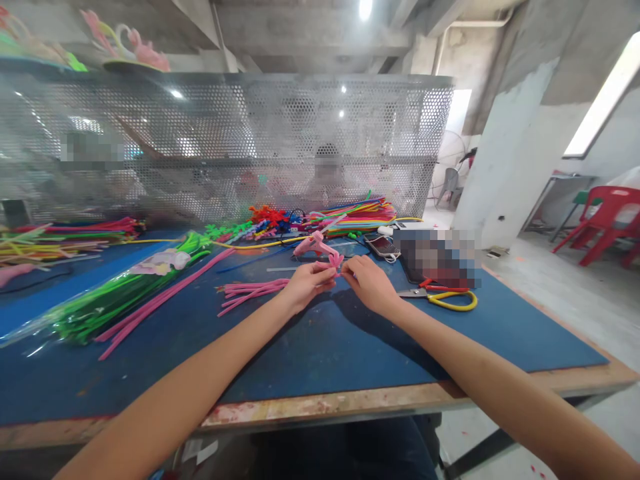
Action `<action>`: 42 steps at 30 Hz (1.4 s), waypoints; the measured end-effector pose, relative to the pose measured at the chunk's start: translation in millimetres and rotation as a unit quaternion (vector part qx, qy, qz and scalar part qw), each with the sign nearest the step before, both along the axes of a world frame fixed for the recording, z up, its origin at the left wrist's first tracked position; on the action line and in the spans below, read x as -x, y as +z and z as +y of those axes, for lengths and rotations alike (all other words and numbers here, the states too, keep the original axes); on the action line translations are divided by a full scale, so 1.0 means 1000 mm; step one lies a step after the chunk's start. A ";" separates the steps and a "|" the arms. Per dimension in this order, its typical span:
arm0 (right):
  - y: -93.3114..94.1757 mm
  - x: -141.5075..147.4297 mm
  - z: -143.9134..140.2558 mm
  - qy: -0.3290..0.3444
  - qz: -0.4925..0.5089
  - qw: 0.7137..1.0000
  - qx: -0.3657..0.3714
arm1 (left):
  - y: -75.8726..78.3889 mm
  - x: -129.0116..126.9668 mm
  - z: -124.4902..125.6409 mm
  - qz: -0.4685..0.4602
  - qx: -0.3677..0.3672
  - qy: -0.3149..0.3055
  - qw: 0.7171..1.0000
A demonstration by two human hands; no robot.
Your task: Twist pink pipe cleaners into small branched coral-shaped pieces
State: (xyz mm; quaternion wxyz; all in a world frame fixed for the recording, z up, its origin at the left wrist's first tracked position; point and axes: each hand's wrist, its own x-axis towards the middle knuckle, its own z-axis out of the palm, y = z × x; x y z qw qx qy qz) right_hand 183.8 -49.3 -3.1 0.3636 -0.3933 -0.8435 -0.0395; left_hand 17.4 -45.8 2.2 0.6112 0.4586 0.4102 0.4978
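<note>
Both my hands meet over the blue table mat (310,353) and pinch a small pink pipe cleaner piece (334,263) between their fingertips. My left hand (306,285) holds its left side, my right hand (369,283) its right side. A short bundle of pink pipe cleaners (250,291) lies just left of my left hand. A pink glue gun (314,245) rests on the mat right behind the piece.
Long pink pipe cleaners (160,301) and a bag of green ones (107,303) lie at the left. Yellow-handled scissors (447,298) and a phone (383,246) lie to the right. Colourful pipe cleaner piles (357,215) sit before a perforated metal screen (225,140); people sit behind it. Red chairs (605,223) stand far right.
</note>
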 end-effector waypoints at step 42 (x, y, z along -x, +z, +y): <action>-0.007 0.016 -0.015 0.051 0.246 0.966 0.050 | -0.007 -0.024 -0.014 -0.100 -0.104 0.023 0.989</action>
